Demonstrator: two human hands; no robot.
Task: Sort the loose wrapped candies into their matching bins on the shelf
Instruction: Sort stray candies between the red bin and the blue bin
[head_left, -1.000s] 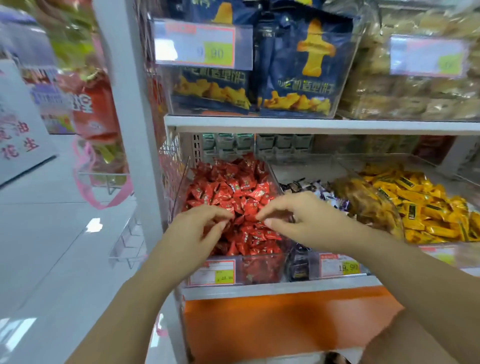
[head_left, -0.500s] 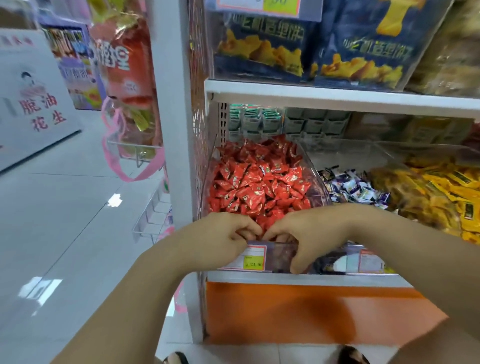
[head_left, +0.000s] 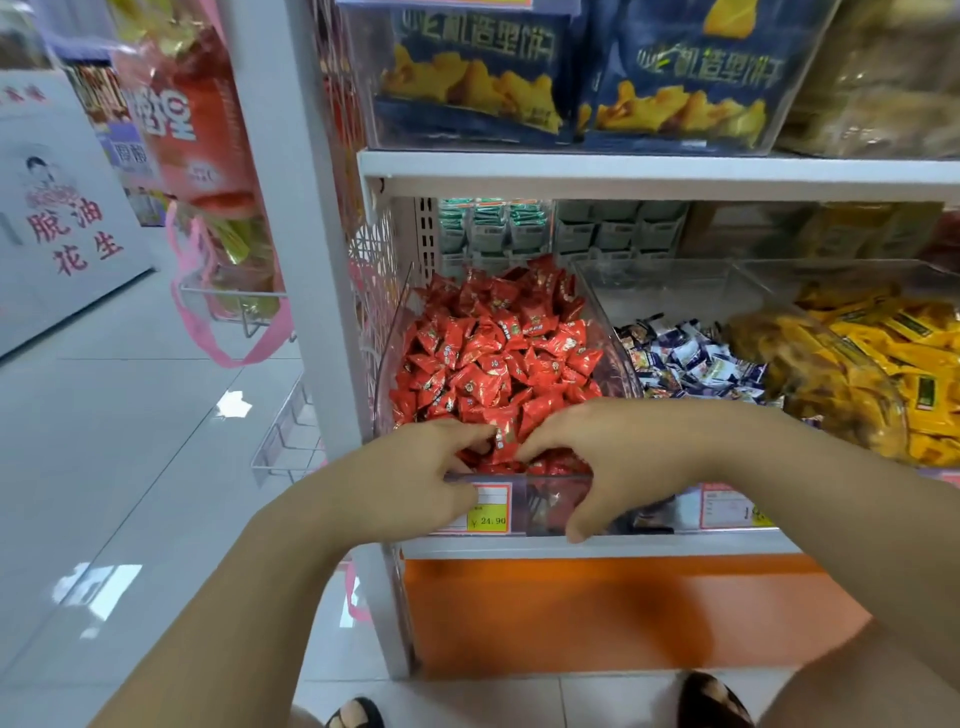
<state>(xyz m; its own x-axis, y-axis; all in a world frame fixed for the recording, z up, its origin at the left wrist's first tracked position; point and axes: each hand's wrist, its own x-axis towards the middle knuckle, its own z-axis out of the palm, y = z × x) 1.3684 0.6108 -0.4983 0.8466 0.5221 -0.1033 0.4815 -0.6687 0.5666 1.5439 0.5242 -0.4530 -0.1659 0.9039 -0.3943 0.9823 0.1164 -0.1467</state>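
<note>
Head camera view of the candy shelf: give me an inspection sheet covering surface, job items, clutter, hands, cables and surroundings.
Surface: white shelf, orange panel below it.
Job's things: red candies heaped in the left bin; blue-and-white candies in the middle bin; yellow candies furthest right.
Clutter: nothing seen.
Hands: left hand and right hand both at the left bin's front rim, fingers curled among the red candies, right thumb down outside the front wall; whether either holds a candy cannot be told.
Cables: nothing seen.
Surroundings: blue snack bags on the shelf above; price tag on the bin front; tiled floor; red bag hanging at left.
</note>
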